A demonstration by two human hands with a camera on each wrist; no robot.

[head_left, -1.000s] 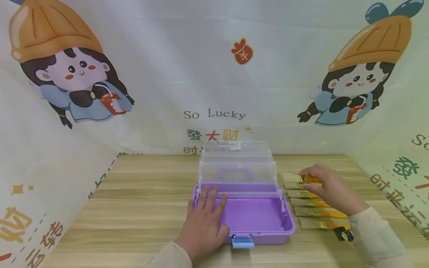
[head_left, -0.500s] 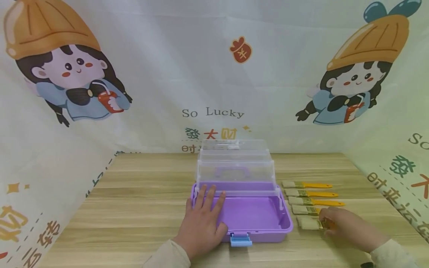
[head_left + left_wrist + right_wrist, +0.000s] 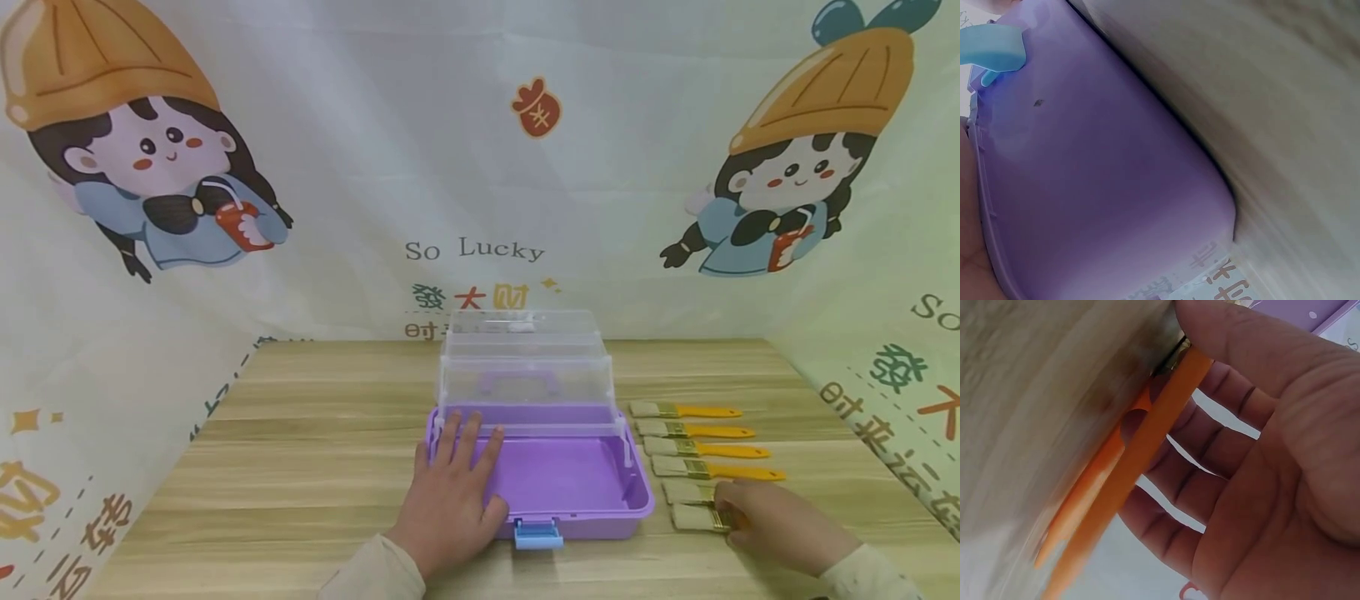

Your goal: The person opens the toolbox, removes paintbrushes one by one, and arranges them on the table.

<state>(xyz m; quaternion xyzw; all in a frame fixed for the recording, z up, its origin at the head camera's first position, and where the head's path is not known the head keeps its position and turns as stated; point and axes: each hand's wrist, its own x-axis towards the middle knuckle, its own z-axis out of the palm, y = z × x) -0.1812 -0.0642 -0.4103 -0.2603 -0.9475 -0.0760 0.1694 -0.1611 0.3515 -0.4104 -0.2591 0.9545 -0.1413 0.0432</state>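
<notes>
The left hand (image 3: 450, 492) lies flat, fingers straight, on the front left rim of the open purple box (image 3: 570, 483), which sits mid-bench (image 3: 315, 450) with its clear trays (image 3: 525, 367) raised behind and a blue latch (image 3: 537, 533) in front. Right of the box lie six brushes in a row. The right hand (image 3: 780, 521) pinches the nearest brush (image 3: 693, 517) by its orange handle (image 3: 1141, 450).

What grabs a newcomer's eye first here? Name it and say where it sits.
The open purple box at the table's middle, clear trays raised behind it, left hand flat on its near-left corner. To its right lies a row of orange-handled brushes; the right hand grips the nearest brush. Big cartoon curtains hang behind.
</notes>
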